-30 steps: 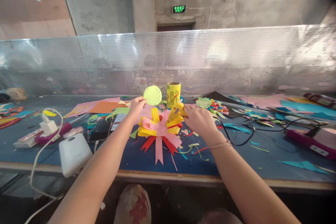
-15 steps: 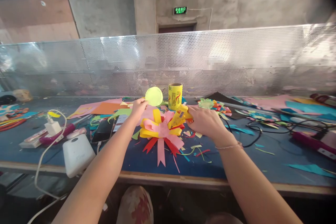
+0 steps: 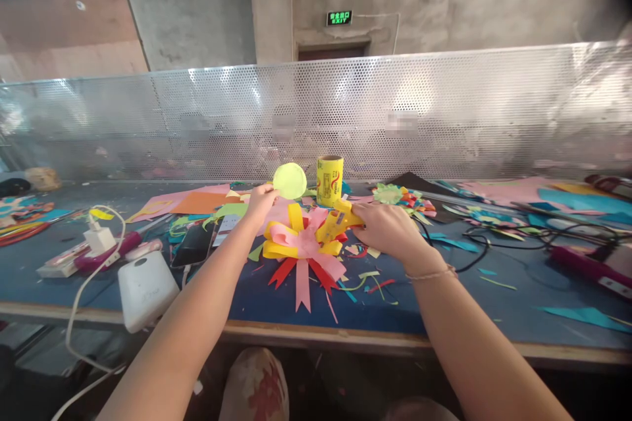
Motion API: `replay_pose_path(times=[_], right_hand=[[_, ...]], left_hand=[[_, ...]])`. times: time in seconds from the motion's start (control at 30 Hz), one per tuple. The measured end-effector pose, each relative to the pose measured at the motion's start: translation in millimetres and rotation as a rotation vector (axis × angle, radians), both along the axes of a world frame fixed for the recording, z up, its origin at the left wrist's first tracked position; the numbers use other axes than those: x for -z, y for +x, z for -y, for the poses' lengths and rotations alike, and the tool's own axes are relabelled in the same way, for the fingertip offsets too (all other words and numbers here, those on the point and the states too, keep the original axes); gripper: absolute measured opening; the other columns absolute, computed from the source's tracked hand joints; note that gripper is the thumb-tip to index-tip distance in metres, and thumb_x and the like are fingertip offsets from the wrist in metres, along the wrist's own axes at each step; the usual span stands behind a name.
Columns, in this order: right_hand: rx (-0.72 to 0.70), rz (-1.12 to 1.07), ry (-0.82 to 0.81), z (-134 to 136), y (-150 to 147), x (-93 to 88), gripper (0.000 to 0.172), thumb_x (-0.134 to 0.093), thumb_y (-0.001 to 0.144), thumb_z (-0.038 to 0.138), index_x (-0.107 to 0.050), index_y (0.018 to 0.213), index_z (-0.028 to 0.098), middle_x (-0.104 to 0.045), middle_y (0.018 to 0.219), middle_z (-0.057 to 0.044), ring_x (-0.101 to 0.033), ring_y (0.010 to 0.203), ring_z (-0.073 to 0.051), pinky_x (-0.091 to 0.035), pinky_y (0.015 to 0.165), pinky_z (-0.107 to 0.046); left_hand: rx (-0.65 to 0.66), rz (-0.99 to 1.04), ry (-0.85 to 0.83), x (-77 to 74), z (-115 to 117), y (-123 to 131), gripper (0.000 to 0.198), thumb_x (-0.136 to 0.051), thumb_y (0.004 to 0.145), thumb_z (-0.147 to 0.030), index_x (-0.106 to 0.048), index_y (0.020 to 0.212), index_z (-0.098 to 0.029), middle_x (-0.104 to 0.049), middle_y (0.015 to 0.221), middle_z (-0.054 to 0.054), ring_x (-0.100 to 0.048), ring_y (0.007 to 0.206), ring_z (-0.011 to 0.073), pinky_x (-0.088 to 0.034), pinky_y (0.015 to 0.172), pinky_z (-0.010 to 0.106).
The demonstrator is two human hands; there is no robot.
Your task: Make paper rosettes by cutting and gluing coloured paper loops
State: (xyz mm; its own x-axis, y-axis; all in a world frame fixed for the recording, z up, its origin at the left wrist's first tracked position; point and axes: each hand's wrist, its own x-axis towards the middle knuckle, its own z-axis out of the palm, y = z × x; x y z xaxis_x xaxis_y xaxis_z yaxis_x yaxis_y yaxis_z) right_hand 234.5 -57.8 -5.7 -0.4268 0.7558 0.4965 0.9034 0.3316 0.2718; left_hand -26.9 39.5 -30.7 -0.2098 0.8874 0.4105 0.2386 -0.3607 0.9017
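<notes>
Between the fingertips of my left hand (image 3: 264,202) is a round yellow-green paper disc (image 3: 290,181), held up by its left edge. My right hand (image 3: 388,227) is closed around a yellow glue gun (image 3: 344,216), most of its grip covered by the fingers. Its front end points down and left over a paper bow (image 3: 310,243) with pink and yellow loops. Red and pink notched tails (image 3: 303,288) spread from the bow toward me on the blue tabletop. Whether the glue gun touches the bow I cannot tell. Just behind them stands a yellow printed cardboard tube (image 3: 330,181), upright.
Coloured paper sheets (image 3: 202,202) and scraps lie across the table. A phone (image 3: 194,247), a white power adapter (image 3: 147,291) and a purple power strip (image 3: 106,256) are at left. Black cable (image 3: 486,247) curls at right. A perforated metal screen (image 3: 222,125) closes the back.
Almost nothing differs. My right hand and the glue gun have shifted very slightly, while the disc in my left hand stays in place.
</notes>
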Motion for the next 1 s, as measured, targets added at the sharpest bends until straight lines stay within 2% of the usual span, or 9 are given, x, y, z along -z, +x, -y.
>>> replay_pose_path(times=[0.2,0.33,0.43,0.63,1.0], right_hand=[[-0.054,-0.017,-0.028,-0.9,0.2,1.2,0.018,-0.045,0.069,0.020,-0.060,0.080,0.019,-0.067,0.077,-0.004,-0.059,0.068,-0.016,-0.025,0.053,-0.025],[-0.044,0.001,-0.038,-2.7,-1.4,2.0,0.018,-0.045,0.070,0.020,-0.059,0.080,0.018,-0.067,0.075,-0.004,-0.058,0.067,-0.016,-0.024,0.052,-0.026],[-0.020,0.013,-0.038,-3.1,-6.6,3.9,0.020,-0.045,0.071,0.022,-0.058,0.084,0.017,-0.067,0.080,-0.006,-0.058,0.068,-0.016,-0.024,0.051,-0.026],[-0.036,-0.014,0.010,4.5,-25.1,8.1,0.024,-0.045,0.075,0.029,-0.054,0.093,0.016,-0.064,0.095,-0.008,-0.059,0.075,-0.018,-0.026,0.051,-0.025],[0.082,-0.061,-0.003,-2.9,-50.6,23.2,0.020,-0.038,0.083,0.027,-0.050,0.095,0.016,-0.061,0.091,-0.009,-0.060,0.073,-0.017,-0.034,0.053,-0.025]], left_hand=[[0.005,0.019,-0.003,-1.7,2.3,1.1,0.008,-0.055,0.060,-0.023,-0.055,0.057,-0.016,-0.050,0.051,-0.004,-0.046,0.049,0.0086,-0.035,0.052,0.021],[0.028,0.077,-0.002,-5.6,6.0,3.8,0.011,-0.058,0.057,-0.022,-0.058,0.067,-0.016,-0.057,0.059,-0.002,-0.051,0.054,0.0095,-0.039,0.053,0.021],[0.024,0.137,-0.009,-7.6,8.0,5.1,0.014,-0.059,0.056,-0.020,-0.058,0.070,-0.016,-0.059,0.063,-0.001,-0.054,0.058,0.0104,-0.040,0.053,0.020],[0.009,0.137,-0.008,-5.8,6.0,3.8,0.008,-0.057,0.059,-0.021,-0.057,0.066,-0.017,-0.059,0.062,-0.001,-0.055,0.057,0.0102,-0.041,0.052,0.020],[0.010,0.154,-0.014,-5.7,4.9,4.3,0.009,-0.057,0.058,-0.020,-0.056,0.066,-0.017,-0.060,0.065,0.001,-0.056,0.059,0.0111,-0.041,0.053,0.020]])
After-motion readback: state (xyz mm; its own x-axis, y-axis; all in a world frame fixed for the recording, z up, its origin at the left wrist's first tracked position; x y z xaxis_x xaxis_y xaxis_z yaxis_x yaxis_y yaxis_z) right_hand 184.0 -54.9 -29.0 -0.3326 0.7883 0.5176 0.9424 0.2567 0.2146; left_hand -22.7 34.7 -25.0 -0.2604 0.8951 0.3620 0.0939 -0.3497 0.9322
